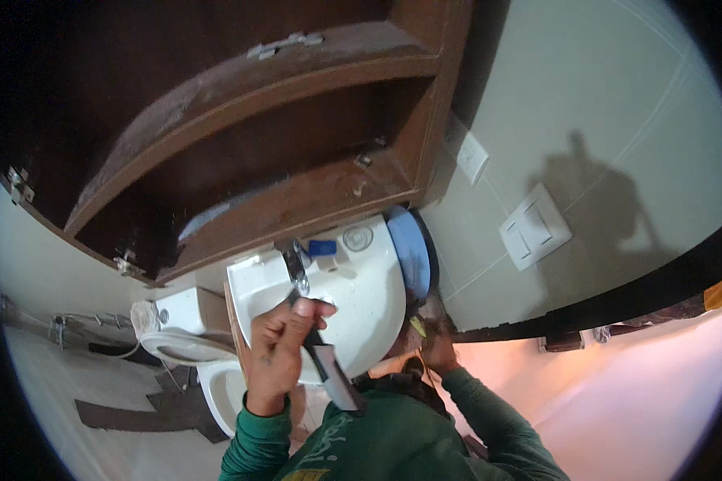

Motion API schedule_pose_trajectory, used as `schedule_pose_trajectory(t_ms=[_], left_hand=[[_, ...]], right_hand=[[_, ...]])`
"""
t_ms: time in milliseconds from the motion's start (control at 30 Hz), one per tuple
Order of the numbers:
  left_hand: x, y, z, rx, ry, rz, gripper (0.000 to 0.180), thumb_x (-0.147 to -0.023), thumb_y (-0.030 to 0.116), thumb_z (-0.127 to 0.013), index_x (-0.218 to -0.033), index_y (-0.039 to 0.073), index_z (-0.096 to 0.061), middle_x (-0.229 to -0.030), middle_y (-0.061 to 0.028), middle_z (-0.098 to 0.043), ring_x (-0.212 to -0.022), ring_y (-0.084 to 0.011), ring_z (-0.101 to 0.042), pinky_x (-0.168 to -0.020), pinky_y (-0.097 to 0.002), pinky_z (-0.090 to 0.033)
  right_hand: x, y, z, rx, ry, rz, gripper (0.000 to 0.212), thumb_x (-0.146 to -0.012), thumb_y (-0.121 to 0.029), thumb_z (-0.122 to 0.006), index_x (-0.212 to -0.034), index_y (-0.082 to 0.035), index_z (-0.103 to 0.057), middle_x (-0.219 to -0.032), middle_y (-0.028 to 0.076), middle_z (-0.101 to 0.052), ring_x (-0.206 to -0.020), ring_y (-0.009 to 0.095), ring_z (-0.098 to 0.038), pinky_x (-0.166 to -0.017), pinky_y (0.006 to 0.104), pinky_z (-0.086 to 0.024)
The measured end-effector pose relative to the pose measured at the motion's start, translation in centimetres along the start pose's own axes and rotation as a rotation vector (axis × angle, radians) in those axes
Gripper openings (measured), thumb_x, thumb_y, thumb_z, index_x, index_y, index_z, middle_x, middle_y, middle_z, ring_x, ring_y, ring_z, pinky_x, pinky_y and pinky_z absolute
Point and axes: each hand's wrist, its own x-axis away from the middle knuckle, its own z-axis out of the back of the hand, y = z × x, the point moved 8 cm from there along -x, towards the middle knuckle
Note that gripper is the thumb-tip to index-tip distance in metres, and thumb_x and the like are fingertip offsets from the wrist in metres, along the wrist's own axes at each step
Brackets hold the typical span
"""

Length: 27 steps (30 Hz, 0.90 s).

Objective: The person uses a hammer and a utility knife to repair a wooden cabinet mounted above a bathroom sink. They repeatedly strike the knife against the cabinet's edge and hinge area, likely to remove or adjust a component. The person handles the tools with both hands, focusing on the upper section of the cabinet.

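Note:
Over the front of the white washbasin (369,321), my left hand (281,345) is closed round a dark, narrow tool with a flat grey end (341,390). Its grey end points down toward my green shirt; the exact kind of tool cannot be made out. Lower to the right, beside the basin, my right hand (439,353) is in shadow. A small yellow-green thing (418,325) shows by its fingers, but whether they hold it is unclear. A chrome tap (299,276) stands on the basin beyond my left hand.
Above the basin hangs a brown wooden cabinet (297,204) with open shelves and bare hinges. A blue sponge (322,248) lies on the basin's back ledge. A blue basin (411,252) leans by the tiled wall with switches (535,227). A toilet (192,313) stands at left.

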Motion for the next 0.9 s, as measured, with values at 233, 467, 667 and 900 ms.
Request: schedule_pose_trajectory(t_ms=[233, 467, 667, 900], left_hand=[[-4.5, 1.6, -5.1, 0.03, -0.104, -0.008, 0.045, -0.109, 0.043, -0.067, -0.111, 0.0, -0.081, -0.08, -0.0001, -0.072, -0.07, -0.0066, -0.061, -0.065, -0.0265, -0.052], [-7.5, 7.2, -7.7, -0.054, -0.067, -0.308, 0.041, -0.107, 0.04, -0.071, -0.112, 0.0, -0.081, -0.087, -0.0002, -0.073, -0.071, -0.0065, -0.06, -0.065, -0.026, -0.05], [-7.8, 9.8, -10.3, 0.019, -0.005, -0.356, 0.038, -0.107, 0.041, -0.072, -0.109, 0.004, -0.081, -0.086, 0.0022, -0.071, -0.073, -0.0054, -0.061, -0.063, -0.0242, -0.05], [-8.3, 15.8, -11.7, 0.293, 0.006, -0.409, 0.031, -0.106, 0.033, -0.073, -0.118, 0.004, -0.075, -0.095, -0.0014, -0.071, -0.078, -0.0062, -0.066, -0.066, -0.0234, -0.059]], right_hand=[[-1.4, 1.6, -2.5, 0.233, 0.038, -0.065, 0.043, -0.088, -0.019, -0.069, -0.128, -0.002, -0.071, -0.116, 0.028, -0.069, -0.112, 0.048, -0.065, -0.099, 0.0567, -0.052], [-1.4, -9.3, 13.1, -0.081, -0.095, -0.112, 0.024, -0.095, -0.024, -0.07, -0.107, -0.004, -0.075, -0.086, 0.025, -0.072, -0.084, 0.045, -0.074, -0.077, 0.0569, -0.059], [-4.5, -30.7, 32.5, 0.105, 0.485, 0.413, 0.061, -0.096, -0.022, -0.074, -0.15, 0.0, -0.054, -0.132, 0.024, -0.062, -0.106, 0.041, -0.068, -0.089, 0.0454, -0.058], [-8.6, -33.1, 34.9, 0.301, 0.459, 0.461, 0.067, -0.091, -0.002, -0.067, -0.156, -0.001, -0.052, -0.113, 0.018, -0.059, -0.101, 0.035, -0.067, -0.087, 0.0452, -0.059]])
